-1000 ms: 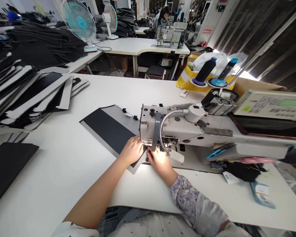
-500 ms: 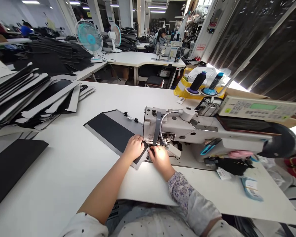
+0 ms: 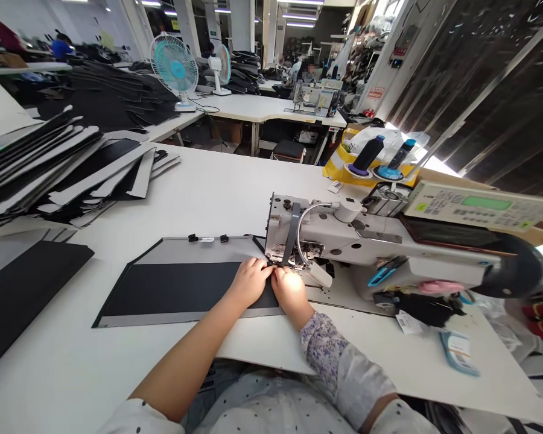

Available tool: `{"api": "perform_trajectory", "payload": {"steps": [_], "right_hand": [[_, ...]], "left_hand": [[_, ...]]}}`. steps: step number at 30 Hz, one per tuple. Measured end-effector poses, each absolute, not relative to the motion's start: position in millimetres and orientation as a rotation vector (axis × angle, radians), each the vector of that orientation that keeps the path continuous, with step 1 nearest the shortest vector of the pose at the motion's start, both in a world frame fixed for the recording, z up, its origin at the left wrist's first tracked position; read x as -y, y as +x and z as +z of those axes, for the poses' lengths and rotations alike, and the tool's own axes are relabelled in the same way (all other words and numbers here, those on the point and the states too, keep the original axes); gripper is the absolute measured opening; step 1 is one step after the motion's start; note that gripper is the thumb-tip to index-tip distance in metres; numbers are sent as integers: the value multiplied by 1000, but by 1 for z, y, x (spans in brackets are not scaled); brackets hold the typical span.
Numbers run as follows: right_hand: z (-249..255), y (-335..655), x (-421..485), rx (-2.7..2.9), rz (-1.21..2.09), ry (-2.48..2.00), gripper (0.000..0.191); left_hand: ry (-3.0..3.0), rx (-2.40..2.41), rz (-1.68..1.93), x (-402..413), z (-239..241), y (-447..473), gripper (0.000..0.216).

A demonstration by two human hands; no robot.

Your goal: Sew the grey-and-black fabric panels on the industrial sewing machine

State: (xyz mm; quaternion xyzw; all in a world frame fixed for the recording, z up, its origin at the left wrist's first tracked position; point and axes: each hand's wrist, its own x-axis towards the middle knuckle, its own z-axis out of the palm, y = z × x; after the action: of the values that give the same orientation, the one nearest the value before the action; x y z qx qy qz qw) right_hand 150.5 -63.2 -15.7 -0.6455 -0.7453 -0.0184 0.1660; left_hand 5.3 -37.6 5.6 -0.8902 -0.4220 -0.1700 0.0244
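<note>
A flat black-and-grey fabric panel (image 3: pixel 172 286) with dark binding along its edges lies on the white table, its right end at the sewing machine (image 3: pixel 326 232). Two small black clips (image 3: pixel 224 239) and a white label sit along its far edge. My left hand (image 3: pixel 250 283) rests on the panel with bent fingers, gripping its edge just before the needle area. Close beside it, my right hand (image 3: pixel 292 292) is closed on the panel's right edge, lit by the machine lamp (image 3: pixel 320 274). The thumbs nearly touch. The needle and the exact pinch are hidden behind the fingers.
Stacked panels (image 3: pixel 72 169) lie to the left, with another dark panel (image 3: pixel 27 295) nearer me. Thread cones (image 3: pixel 366 155) and a control panel (image 3: pixel 484 205) stand behind the machine. A blue-edged packet (image 3: pixel 459 352) lies at right. A fan (image 3: pixel 175 66) stands farther back.
The fabric panel has turned, its left end swinging toward me, so its long edges now run nearly level across the table. Both hands have stayed by the needle and drawn closer together.
</note>
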Motion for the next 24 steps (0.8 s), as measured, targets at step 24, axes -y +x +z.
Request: {"api": "perform_trajectory", "payload": {"steps": [24], "right_hand": [[-15,170,107,2396,126,-1584,88]], "left_hand": [[-2675,1457,-652,28,0,10,22]]}}
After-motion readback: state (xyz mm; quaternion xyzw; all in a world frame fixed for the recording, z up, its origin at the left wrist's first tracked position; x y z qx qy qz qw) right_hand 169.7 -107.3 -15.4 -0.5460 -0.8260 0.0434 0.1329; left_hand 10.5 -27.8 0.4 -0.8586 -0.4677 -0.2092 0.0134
